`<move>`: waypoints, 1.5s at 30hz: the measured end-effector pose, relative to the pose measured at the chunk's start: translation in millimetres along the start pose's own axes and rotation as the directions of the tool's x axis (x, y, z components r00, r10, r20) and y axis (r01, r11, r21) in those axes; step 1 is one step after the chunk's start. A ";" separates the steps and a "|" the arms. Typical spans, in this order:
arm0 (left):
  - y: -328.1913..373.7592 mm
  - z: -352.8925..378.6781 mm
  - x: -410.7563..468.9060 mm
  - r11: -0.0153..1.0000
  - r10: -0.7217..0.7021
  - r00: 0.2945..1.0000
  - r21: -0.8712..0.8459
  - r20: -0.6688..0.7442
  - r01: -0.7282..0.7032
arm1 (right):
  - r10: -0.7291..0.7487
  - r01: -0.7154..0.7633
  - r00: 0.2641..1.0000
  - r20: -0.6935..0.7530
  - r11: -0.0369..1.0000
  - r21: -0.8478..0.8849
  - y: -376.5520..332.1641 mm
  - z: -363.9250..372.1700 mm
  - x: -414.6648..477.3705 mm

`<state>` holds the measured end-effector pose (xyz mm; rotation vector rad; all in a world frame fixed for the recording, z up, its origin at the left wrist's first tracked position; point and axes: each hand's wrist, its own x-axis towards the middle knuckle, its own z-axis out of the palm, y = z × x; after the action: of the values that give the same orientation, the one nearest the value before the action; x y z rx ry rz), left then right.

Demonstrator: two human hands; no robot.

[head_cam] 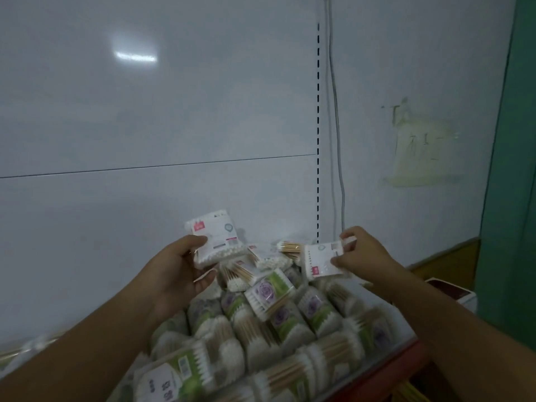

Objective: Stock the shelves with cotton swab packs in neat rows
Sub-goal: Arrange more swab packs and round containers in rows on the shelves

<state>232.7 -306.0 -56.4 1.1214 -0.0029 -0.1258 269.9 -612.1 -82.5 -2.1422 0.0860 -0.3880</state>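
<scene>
**A white pack in each hand above the shelf**

The left grip (182, 268) curls round a white pack (216, 237) at 11 o'clock of the heap. The right grip (362, 253) pinches a second pack (320, 262) at 1 o'clock. Both are held up, probably to sort them from the green packs (290, 317) rowed on the shelf (391, 364).

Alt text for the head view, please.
The left hand holds a white cotton swab pack and the right hand pinches a second white pack above a shelf heaped with green-labelled packs, before a white back panel.
</scene>
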 end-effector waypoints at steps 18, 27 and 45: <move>28.2 -33.7 -29.6 0.996 0.077 0.997 0.034 0.008 -0.077 | -0.117 0.253 0.928 0.354 0.894 -0.369 -67.7 83.7 18.9; 44.0 -90.7 -65.3 0.977 0.164 0.961 0.170 -0.225 -0.127 | -0.412 0.443 0.893 0.182 0.876 -0.192 -124.7 84.7 -17.9; 60.9 -306.6 -388.1 0.910 0.412 0.780 0.261 -0.471 -0.323 | -0.652 0.113 0.645 0.399 0.598 0.794 -313.0 342.4 -413.1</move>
<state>-126.5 35.0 -111.5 1.2730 0.2531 0.5478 -43.0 -75.9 -105.2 -1.3468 -0.8879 0.1236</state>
